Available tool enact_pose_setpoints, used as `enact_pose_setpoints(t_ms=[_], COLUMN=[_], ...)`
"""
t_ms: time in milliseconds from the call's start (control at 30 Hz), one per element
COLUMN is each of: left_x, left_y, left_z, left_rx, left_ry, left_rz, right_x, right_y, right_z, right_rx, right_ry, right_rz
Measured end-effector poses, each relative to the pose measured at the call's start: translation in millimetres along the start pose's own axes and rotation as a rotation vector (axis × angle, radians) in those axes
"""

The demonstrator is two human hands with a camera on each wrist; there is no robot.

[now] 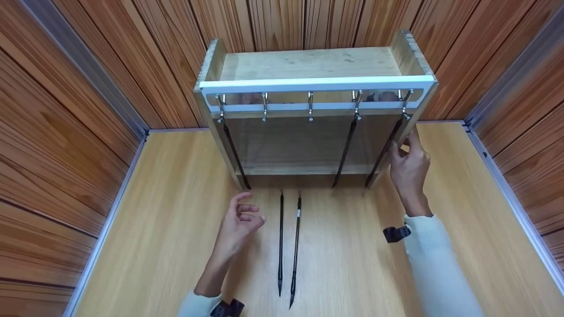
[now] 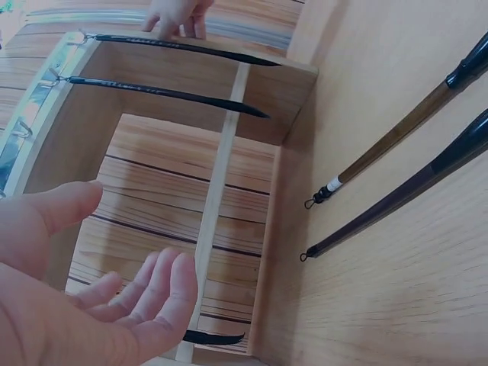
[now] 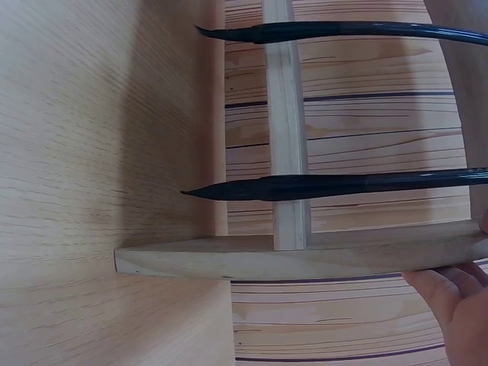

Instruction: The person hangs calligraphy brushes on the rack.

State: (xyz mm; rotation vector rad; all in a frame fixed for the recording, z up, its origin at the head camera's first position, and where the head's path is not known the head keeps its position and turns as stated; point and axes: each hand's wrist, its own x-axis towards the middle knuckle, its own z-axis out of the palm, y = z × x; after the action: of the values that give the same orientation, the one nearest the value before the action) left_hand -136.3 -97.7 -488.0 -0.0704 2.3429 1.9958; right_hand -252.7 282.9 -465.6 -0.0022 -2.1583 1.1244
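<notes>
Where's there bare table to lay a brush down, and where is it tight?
Free: the table between the two loose brushes and the right forearm, and left of the left hand up to the metal strip. Crowded: the right end of the rack, where two hanging brushes and the right hand sit close.

Pale wooden open-frame rack (image 1: pixel 308 64): standing, metal hooks along its white front rail. Three slender black-tipped hanging brushes (image 1: pixel 344 154): tips down, one left, two right. Two loop-ended loose brushes (image 1: pixel 280 242): lying side by side in front, apart, handles probably dark brown.
</notes>
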Motion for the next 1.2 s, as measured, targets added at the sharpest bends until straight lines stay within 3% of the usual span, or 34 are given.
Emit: enact_pose_setpoints(t_ms=[167, 400, 667, 900, 1067, 1200], left_x=[-4.2, -10.7, -17.3, -19.6, -17.9, -19.4], left_y=[-5.4, -17.9, -37.9, -50.9, -57.9, -63.0], left_z=[-2.7, -6.1, -1.5, 2.3, 5.0, 9.4], left_rx=[0.054, 0.112, 0.155, 0.194, 0.201, 0.207], left_ry=[0.048, 0.052, 0.073, 0.064, 0.032, 0.007], left_rz=[-0.029, -0.063, -0.153, -0.223, -0.293, -0.300], right_x=[-0.4, -1.0, -0.9, 0.7, -0.5, -0.9], right_y=[-1, -3, -2, 2, 0, -1], right_z=[-1, -2, -2, -2, -1, -1], right_rx=[-0.020, -0.019, -0.016, 0.007, 0.010, -0.008], right_ry=[-0.016, -0.030, -0.032, 0.011, 0.005, -0.004], right_rz=[0.019, 0.044, 0.044, -0.027, -0.027, -0.016])
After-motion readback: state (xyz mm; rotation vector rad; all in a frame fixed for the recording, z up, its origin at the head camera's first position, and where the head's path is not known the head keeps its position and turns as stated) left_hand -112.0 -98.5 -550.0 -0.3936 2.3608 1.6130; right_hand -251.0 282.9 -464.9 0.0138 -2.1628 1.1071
